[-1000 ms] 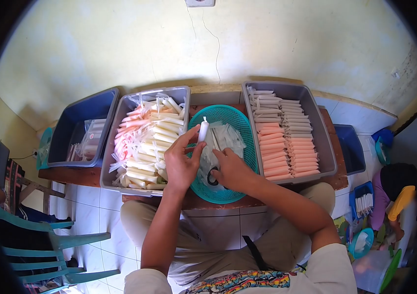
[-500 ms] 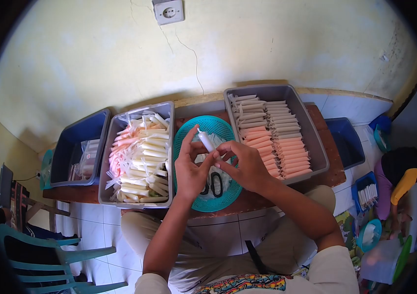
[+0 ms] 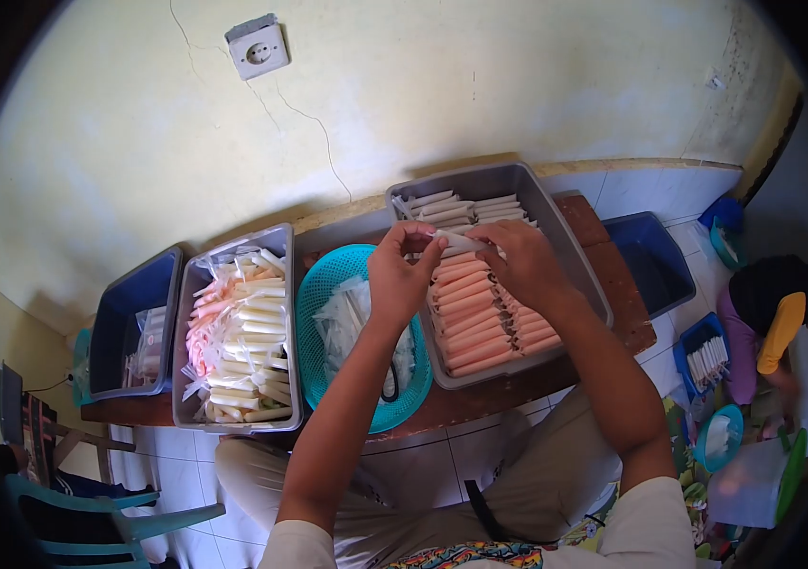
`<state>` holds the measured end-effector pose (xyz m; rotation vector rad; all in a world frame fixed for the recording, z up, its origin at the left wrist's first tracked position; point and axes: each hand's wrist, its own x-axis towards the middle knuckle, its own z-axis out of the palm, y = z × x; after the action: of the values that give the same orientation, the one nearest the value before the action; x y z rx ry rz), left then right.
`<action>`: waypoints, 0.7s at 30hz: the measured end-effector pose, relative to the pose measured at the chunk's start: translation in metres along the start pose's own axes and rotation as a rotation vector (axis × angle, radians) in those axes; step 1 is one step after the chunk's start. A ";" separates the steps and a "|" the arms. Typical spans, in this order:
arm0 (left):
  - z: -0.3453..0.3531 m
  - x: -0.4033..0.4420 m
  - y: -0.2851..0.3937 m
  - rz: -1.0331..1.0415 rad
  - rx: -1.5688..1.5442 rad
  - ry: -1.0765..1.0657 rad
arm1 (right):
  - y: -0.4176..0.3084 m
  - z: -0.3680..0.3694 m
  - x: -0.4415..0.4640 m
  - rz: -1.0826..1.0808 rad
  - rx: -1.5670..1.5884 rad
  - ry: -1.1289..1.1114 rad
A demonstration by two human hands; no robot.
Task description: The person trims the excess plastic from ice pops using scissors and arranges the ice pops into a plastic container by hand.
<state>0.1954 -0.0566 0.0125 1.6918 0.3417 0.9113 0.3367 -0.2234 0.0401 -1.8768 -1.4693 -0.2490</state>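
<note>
A white filled plastic tube (image 3: 458, 244), resembling an ice pop, is held level over the large grey bin (image 3: 565, 248). The fingers of my left hand (image 3: 400, 275) pinch its left end, and those of my right hand (image 3: 529, 267) close on its right end. Below my hands, rows of pale orange tubes (image 3: 467, 308) lie stacked in the bin, with whitish tubes (image 3: 435, 203) behind them. Beside my left forearm stands a turquoise basket (image 3: 314, 294) containing clear plastic bags (image 3: 342, 322). My forearm partly hides black-handled scissors (image 3: 390, 384) there.
Left of the basket, another grey bin (image 3: 295, 379) holds yellowish and pink tubes. A dark blue bin (image 3: 119, 332) stands farther left, and a second one (image 3: 650, 261) lies right of the wooden table (image 3: 627, 284). Another person (image 3: 783, 313) works at the far right.
Both hands have moved right with the white tube, from above the turquoise basket to above the large grey bin. The tube has turned from steeply tilted to nearly level. The view has shifted right.
</note>
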 end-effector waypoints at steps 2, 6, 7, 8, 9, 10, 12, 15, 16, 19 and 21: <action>0.015 0.012 -0.007 0.015 0.179 -0.030 | 0.031 0.000 0.003 -0.020 -0.013 0.040; 0.046 0.034 -0.037 -0.001 0.310 -0.088 | 0.083 0.004 0.003 0.004 -0.151 0.025; 0.055 0.040 -0.041 0.001 0.292 -0.090 | 0.092 0.003 0.004 0.012 -0.186 0.032; 0.060 0.044 -0.046 -0.001 0.334 -0.113 | 0.100 0.002 0.003 0.016 -0.195 0.025; 0.064 0.046 -0.052 -0.006 0.383 -0.137 | 0.107 0.005 0.002 0.023 -0.233 0.019; 0.068 0.051 -0.056 -0.011 0.379 -0.135 | 0.112 0.006 0.006 0.025 -0.271 0.014; 0.076 0.059 -0.066 0.015 0.439 -0.146 | 0.121 0.012 0.010 0.064 -0.325 -0.004; 0.083 0.074 -0.081 0.170 0.515 -0.152 | 0.134 0.018 0.011 0.108 -0.400 -0.029; 0.083 0.073 -0.085 0.162 0.514 -0.151 | 0.136 0.021 0.011 0.101 -0.420 -0.031; 0.088 0.085 -0.092 0.216 0.519 -0.212 | 0.137 0.024 0.015 0.122 -0.468 -0.053; 0.089 0.082 -0.105 0.187 0.522 -0.275 | 0.138 0.025 0.014 0.120 -0.489 -0.062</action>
<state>0.3370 -0.0315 -0.0576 2.3328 0.2500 0.7452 0.4596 -0.2075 -0.0283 -2.3687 -1.4169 -0.5349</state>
